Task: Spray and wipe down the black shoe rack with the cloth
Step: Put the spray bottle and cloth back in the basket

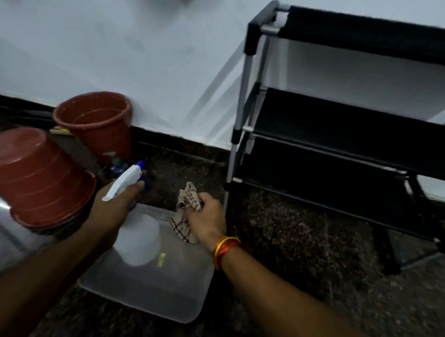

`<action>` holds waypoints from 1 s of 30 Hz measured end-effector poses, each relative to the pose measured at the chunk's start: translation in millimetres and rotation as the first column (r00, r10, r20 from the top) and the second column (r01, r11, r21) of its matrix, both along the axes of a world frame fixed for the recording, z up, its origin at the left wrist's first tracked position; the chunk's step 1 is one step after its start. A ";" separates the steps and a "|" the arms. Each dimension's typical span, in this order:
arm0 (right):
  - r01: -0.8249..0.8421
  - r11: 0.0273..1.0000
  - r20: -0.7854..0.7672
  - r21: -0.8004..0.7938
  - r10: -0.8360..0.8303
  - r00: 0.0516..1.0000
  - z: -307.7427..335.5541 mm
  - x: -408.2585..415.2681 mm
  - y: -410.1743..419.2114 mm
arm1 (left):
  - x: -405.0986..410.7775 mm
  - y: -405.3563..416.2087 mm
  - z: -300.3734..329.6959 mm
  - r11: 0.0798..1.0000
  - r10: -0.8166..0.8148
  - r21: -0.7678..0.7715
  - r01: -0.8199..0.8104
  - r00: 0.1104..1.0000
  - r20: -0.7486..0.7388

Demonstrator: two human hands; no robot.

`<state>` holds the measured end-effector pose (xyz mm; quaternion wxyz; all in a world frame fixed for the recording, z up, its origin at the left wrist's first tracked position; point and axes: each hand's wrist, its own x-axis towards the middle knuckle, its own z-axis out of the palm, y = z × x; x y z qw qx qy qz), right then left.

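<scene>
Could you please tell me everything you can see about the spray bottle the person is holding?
The white translucent plastic spray bottle has a rounded body, a white trigger head and a blue nozzle tip. The left hand grips it round the neck, under the head, with a finger reaching towards the blue trigger. The bottle is held off the ground, above a clear plastic lid or tray on the dark speckled floor, its nozzle pointing up and away from the person. How full it is cannot be told.

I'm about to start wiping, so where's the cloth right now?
In the head view the cloth is bunched in the right hand, low centre, above the clear plastic tray and left of the black shoe rack.
</scene>
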<state>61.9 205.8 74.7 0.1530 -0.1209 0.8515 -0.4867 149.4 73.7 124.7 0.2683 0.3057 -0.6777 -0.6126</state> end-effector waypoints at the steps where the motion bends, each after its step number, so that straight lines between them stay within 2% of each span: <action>1: -0.005 1.000 0.017 -0.002 0.005 1.000 -5.7 1.0 -5.9 | 2.6 -7.5 -6.3 1.000 0.000 0.013 0.001 1.000 -0.008; 8: -0.068 0.997 0.116 0.044 0.062 0.991 -53.1 10.4 -32.1 | 16.7 -50.1 -61.9 0.981 0.142 0.137 -0.140 0.990 -0.006; 11: -0.063 0.998 0.146 -0.002 0.063 0.987 -77.7 17.3 -32.5 | 19.6 -57.7 -80.9 0.971 0.181 0.158 -0.179 0.983 0.000; 14: -0.121 0.980 0.170 0.155 0.094 0.981 -110.0 26.1 -28.7 | 22.4 -62.9 -99.0 0.960 0.223 0.174 -0.219 0.975 -0.004; 17: -0.087 0.973 0.155 0.215 0.054 0.986 -140.8 35.7 -27.3 | 21.9 -63.9 -114.9 0.956 0.257 0.152 -0.252 0.966 -0.013; 21: -0.117 0.925 0.060 0.362 0.102 0.993 -158.0 46.5 -19.9 | 21.4 -63.0 -135.5 0.960 0.259 0.120 -0.254 0.965 -0.032; 27: -0.205 0.916 0.099 0.346 0.181 0.978 -171.1 53.9 -12.8 | 16.0 -62.9 -160.3 0.960 0.261 0.107 -0.258 0.965 -0.019; 30: -0.302 0.883 0.180 0.361 0.252 0.951 -175.7 57.4 -10.3 | 14.4 -59.9 -168.0 0.959 0.267 0.103 -0.264 0.964 -0.019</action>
